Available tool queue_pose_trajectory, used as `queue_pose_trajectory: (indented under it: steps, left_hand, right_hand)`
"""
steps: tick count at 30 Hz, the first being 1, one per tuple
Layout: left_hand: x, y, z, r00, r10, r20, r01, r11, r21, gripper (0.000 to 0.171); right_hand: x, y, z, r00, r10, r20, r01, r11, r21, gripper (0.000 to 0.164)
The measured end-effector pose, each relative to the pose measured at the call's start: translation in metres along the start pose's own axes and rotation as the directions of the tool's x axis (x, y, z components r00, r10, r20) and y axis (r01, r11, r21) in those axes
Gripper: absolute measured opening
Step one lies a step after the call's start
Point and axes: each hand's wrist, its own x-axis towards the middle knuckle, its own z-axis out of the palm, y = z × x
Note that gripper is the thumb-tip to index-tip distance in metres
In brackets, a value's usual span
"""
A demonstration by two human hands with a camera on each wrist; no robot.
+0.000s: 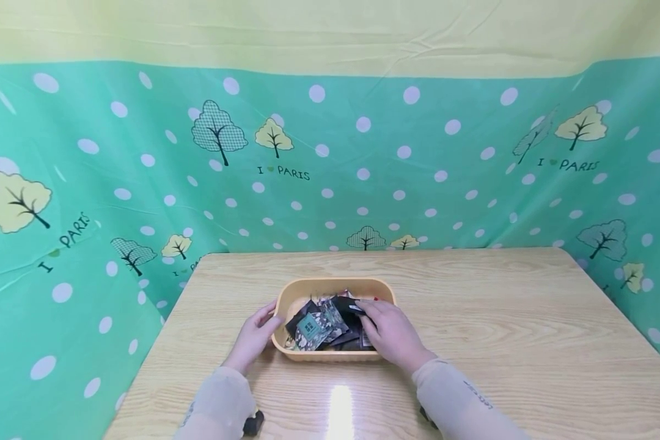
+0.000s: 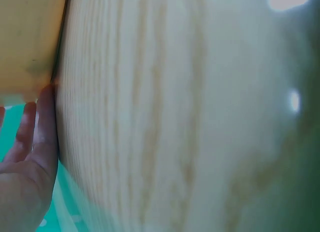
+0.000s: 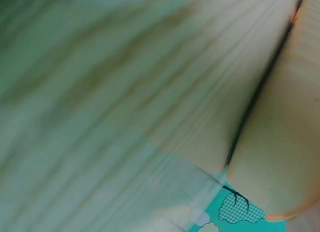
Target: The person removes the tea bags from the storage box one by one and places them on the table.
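Note:
A shallow peach-coloured plastic bin [image 1: 335, 355] stands on the wooden table, holding a loose pile of small flat packets. One packet has a teal label and a dark floral print [image 1: 310, 328]; others are plain black. At the bin's left end, my left hand [image 1: 255, 336] holds the wall, thumb over the rim and fingers along the outside. The left wrist view shows these fingers [image 2: 46, 127] against the bin. My right hand [image 1: 390, 330] reaches over the right side and pinches a black packet [image 1: 345, 304] above the pile. Its fingertips are partly hidden.
The light wooden table [image 1: 500, 318] extends on both sides of the bin. Behind and beside it hangs a green dotted curtain [image 1: 363, 146] with tree prints. A small black object [image 1: 254, 423] shows beside the left sleeve.

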Motion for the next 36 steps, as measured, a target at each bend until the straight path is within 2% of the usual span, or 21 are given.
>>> queue_pose_trajectory:
  steps: [5,8,14,18,22,28,32,34,36]
  left_hand:
    - [0.002,-0.003,0.002,0.999,-0.038,0.007,0.038,0.999,-0.02,0.059]
    - [0.003,-0.003,0.003,0.999,-0.048,0.018,0.048,0.998,-0.038,0.061]
    - [0.0,0.001,0.002,0.999,-0.019,0.039,0.02,0.999,-0.037,0.063]
    - [-0.001,0.002,0.002,0.999,-0.005,0.05,0.008,0.998,-0.059,0.063]
    - [-0.002,0.003,0.002,0.999,-0.002,0.051,0.006,0.997,-0.073,0.062]
    - [-0.003,0.002,0.001,0.998,-0.002,0.056,0.007,0.997,-0.081,0.062]
    - [-0.002,0.002,0.0,0.997,-0.012,0.071,0.018,0.996,-0.086,0.062]
    - [-0.002,0.002,0.0,0.997,-0.018,0.074,0.024,0.996,-0.086,0.061]
    - [-0.002,0.002,-0.001,0.997,-0.021,0.074,0.027,0.996,-0.084,0.061]
  right_hand:
    - [0.003,-0.001,-0.004,0.995,0.104,0.007,-0.104,0.985,0.138,0.033]
    - [0.005,-0.001,-0.01,0.979,0.202,0.014,-0.199,0.946,0.256,0.033]
    - [0.006,-0.004,-0.027,0.921,0.387,0.044,-0.362,0.81,0.461,0.036]
    - [0.004,-0.004,-0.043,0.888,0.46,0.012,-0.388,0.734,0.557,0.032]
    - [0.002,0.001,-0.058,0.839,0.544,0.009,-0.419,0.637,0.647,0.032]
    - [-0.006,0.019,-0.073,0.78,0.626,-0.003,-0.421,0.528,0.738,0.037]
    - [-0.013,0.033,-0.076,0.735,0.678,0.012,-0.413,0.434,0.801,0.037]
    - [-0.017,0.038,-0.076,0.714,0.7,0.029,-0.424,0.4,0.813,0.038]
    - [-0.02,0.041,-0.074,0.701,0.712,0.04,-0.436,0.383,0.815,0.038]
